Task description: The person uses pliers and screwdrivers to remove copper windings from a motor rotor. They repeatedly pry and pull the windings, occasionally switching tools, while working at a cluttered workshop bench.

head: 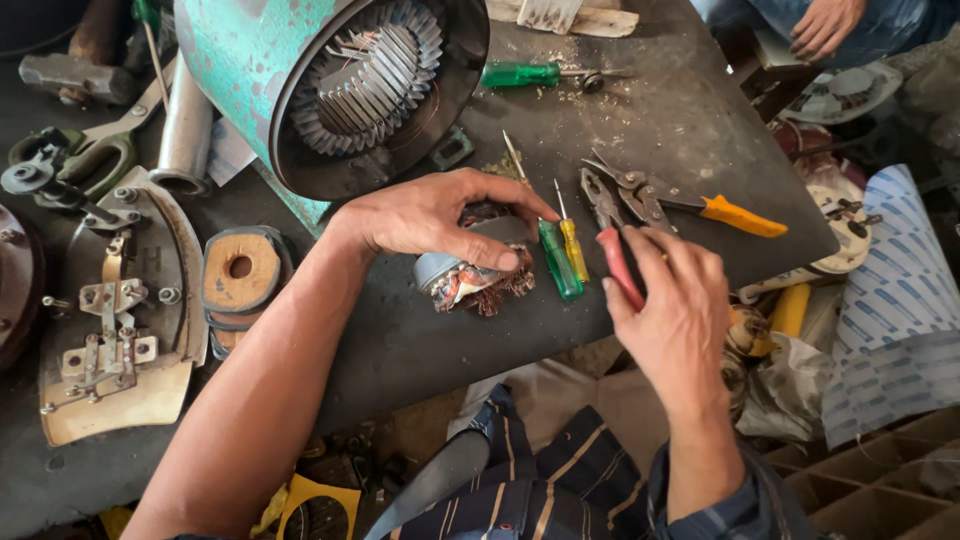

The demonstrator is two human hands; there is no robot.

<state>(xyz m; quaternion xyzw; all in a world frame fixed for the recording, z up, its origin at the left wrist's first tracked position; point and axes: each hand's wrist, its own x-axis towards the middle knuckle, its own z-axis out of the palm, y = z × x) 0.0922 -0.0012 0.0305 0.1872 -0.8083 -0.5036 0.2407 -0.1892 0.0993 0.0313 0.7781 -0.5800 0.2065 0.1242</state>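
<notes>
Nearby, three screwdrivers [561, 262], two pliers [612, 240]

A small grey motor armature [470, 275] with frayed copper windings lies on the dark table beside red-handled pliers [612, 245].

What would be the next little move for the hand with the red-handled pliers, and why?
Probably bring the pliers down to the copper windings. The right hand holds them raised beside the small wound motor part, which the left hand steadies on the table.
</notes>
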